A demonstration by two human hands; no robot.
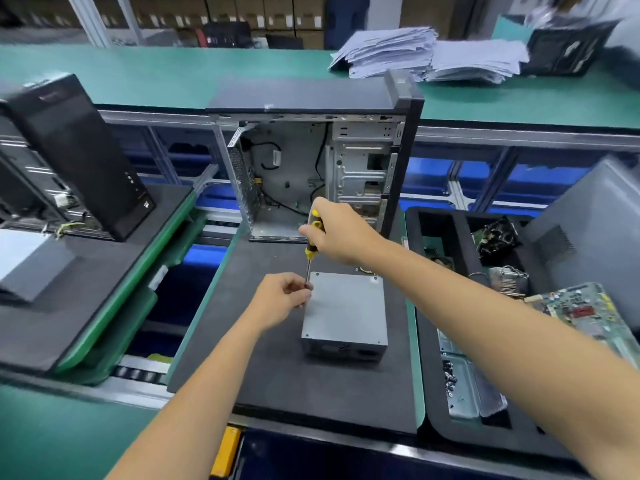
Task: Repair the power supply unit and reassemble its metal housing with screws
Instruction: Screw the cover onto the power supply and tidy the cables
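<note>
Just under the right hand [341, 233], whose grip wraps the screwdriver [310, 249], left-hand [282, 299] fingers pinch its shaft at the PSU [344, 311] lid's far-left corner. Cover's on; remaining screws prob. left, can't confirm.

- We see the right hand [337, 233] gripping a yellow-black screwdriver [311, 245] at frame centre.
- The left hand [282, 299] pinches its shaft above the power supply unit [346, 311].

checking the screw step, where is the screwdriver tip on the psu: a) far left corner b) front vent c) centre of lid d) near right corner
a: the screwdriver, held by the right hand and steadied by the left hand, points down at the far left corner of the psu.
</note>
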